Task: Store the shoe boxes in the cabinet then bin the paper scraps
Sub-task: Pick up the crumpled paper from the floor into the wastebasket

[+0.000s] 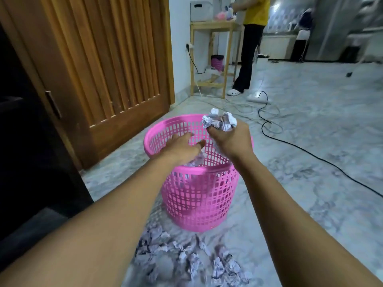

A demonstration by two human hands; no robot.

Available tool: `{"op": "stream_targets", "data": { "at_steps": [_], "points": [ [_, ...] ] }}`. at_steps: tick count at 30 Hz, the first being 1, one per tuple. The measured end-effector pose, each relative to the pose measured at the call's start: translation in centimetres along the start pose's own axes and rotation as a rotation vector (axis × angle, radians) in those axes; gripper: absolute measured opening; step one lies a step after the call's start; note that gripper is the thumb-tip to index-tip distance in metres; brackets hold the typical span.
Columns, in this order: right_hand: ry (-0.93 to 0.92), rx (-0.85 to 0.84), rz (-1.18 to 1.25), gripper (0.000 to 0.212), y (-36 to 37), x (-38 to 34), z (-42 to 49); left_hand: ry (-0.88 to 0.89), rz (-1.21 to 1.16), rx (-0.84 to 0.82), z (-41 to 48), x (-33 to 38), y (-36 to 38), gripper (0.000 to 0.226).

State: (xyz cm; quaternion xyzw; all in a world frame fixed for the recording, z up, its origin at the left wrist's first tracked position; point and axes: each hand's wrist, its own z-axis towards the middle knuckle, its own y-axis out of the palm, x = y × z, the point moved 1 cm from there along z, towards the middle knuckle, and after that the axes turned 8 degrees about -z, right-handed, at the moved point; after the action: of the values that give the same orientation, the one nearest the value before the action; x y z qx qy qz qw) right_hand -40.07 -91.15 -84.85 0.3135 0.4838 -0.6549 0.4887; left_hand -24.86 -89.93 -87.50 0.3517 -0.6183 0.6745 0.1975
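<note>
Right hand (228,139) grips crumpled paper (219,122) over pink basket (199,195), rim at 1 o'clock. Left hand (182,147) spread, empty, above basket mouth. Loose scraps (186,255) at 6 o'clock.

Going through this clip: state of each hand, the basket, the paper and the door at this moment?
Left hand: open, empty, over basket.
Right hand: shut on paper wad.
Basket: upright, some paper inside.
Scraps: crumpled, on floor before basket.
Door: closed.
</note>
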Motion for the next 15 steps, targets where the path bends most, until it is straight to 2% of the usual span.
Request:
{"op": "stream_targets", "data": {
  "at_steps": [4, 8, 12, 13, 15],
  "points": [
    [-0.01, -0.022, -0.148, 0.007, 1.4, 0.7, 0.0, 0.077, 0.069, 0.052, -0.9, -0.5, -1.3, 0.027],
    [0.001, -0.163, -0.349, 0.006, 2.5, 1.2, 0.2, 0.08, 0.187, 0.116, -2.8, -2.4, -1.9, 0.042],
    [0.01, -0.366, -0.657, 0.063, 2.5, 1.0, 0.0, 0.093, 0.168, 0.1, -4.8, -3.3, -2.4, 0.051],
    [0.013, -0.399, -0.723, 0.069, 2.4, 0.8, -0.3, 0.097, 0.155, 0.085, -5.2, -3.3, -2.4, 0.052],
    [0.011, -0.435, -0.794, 0.069, 2.1, 0.5, -1.0, 0.115, 0.15, 0.057, -6.2, -3.0, -2.4, 0.051]
  ]
}}
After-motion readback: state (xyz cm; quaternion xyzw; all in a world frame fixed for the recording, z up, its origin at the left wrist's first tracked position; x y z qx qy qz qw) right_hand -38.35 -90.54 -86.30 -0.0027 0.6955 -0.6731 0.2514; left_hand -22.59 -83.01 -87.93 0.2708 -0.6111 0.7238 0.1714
